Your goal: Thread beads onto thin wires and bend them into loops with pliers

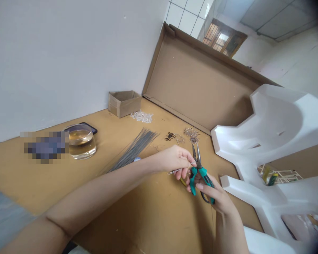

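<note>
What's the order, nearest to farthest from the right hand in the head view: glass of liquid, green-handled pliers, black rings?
1. Green-handled pliers: held in the right hand.
2. Black rings: on the table beyond the hands.
3. Glass of liquid: far left, near the wall.

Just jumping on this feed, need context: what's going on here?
A person works at a table with both hands. The right hand grips the teal pliers, tips pointing away and apart. The left hand pinches thin wire by the pliers; whether they bite it is unclear. Beyond lie a wire bundle, black rings and a clear pile by a box.
</note>
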A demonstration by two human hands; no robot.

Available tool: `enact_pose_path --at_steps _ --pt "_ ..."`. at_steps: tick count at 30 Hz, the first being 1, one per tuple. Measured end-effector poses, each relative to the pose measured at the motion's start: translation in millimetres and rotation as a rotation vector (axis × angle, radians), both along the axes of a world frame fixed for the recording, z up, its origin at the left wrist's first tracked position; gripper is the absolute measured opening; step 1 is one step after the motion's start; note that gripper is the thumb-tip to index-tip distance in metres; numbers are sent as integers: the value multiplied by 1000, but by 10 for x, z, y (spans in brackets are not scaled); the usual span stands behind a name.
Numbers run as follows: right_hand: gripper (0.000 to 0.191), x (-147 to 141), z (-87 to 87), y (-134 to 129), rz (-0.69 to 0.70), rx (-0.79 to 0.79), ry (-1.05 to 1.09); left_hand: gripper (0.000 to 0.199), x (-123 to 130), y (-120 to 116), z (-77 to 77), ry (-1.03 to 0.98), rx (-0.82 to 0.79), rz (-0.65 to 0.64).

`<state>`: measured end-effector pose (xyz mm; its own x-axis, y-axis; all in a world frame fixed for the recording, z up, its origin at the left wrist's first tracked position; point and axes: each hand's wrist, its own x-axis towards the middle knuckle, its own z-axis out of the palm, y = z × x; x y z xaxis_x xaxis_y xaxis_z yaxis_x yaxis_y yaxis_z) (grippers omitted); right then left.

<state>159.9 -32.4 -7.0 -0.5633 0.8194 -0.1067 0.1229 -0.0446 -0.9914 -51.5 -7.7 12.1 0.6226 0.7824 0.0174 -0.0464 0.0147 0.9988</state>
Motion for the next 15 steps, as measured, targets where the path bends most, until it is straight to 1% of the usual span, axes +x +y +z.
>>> enact_pose_path --at_steps 5,12,15 --pt "35 -2 2 -1 -3 4 7 26 -1 -8 10 -13 -19 -3" --pt "29 -7 13 1 -37 66 -89 26 7 21 -24 -10 -16 1" --pt "25 -13 26 -3 -31 96 -116 26 5 26 -26 -3 -10 1"
